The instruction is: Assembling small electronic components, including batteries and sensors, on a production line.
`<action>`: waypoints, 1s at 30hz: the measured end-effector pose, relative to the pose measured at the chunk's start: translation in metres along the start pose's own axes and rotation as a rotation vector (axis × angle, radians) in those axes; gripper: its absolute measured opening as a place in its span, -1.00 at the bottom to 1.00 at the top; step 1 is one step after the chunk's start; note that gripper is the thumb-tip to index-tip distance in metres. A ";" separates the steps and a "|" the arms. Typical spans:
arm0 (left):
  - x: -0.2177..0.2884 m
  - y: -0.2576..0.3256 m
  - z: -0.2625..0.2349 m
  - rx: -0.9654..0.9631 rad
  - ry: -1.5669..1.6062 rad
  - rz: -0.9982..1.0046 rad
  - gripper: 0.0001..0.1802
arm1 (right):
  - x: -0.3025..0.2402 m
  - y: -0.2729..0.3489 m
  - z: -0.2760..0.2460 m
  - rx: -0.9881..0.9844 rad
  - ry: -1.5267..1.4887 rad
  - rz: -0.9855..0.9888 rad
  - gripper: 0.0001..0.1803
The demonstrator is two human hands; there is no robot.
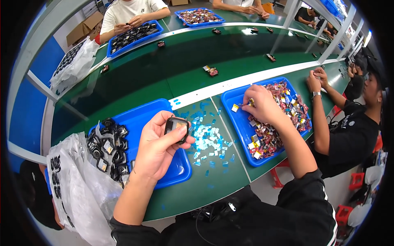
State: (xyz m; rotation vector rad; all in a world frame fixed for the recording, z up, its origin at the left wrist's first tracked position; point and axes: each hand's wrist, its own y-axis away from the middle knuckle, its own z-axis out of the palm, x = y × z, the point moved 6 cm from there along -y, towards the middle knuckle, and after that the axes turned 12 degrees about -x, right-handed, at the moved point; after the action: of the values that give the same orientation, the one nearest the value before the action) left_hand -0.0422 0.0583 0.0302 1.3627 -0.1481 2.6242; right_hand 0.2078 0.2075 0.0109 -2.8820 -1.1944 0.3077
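Observation:
My left hand (158, 141) is wrapped round a small black casing (177, 128), thumb across its open face, where grey and gold parts show. Over the left side of the right blue tray (234, 95), my right hand (262, 104) has its fingers pinched together. A small white-and-yellow part (235, 108) shows at its fingertips. That tray holds a heap of small reddish circuit boards (269, 137) with white and yellow parts. Beside my left hand, another blue tray (141, 117) holds several black casings (108, 143) at its left end.
Blue and white film scraps (209, 137) lie on the green table between the trays. A clear plastic bag (78, 180) lies at the left. Loose circuit boards sit on the dark green conveyor belt (164, 67). A co-worker (349, 127) sits close at right; others work across the belt.

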 end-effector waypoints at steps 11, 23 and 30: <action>-0.006 -0.006 0.012 -0.017 -0.149 -0.046 -0.58 | 0.014 0.006 0.010 -0.162 -1.105 0.331 -0.83; -0.007 -0.005 0.008 0.034 -0.193 -0.002 -0.70 | -0.017 0.035 -0.006 -0.022 -0.169 0.028 -0.73; -0.007 -0.006 0.013 0.018 -0.241 -0.023 -0.68 | -0.013 0.021 0.013 -0.096 -0.101 0.134 -0.82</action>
State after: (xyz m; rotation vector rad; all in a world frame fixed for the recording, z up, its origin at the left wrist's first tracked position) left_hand -0.0266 0.0607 0.0322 1.6732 -0.1408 2.4399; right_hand 0.2111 0.1825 -0.0011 -3.0705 -1.0589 0.4143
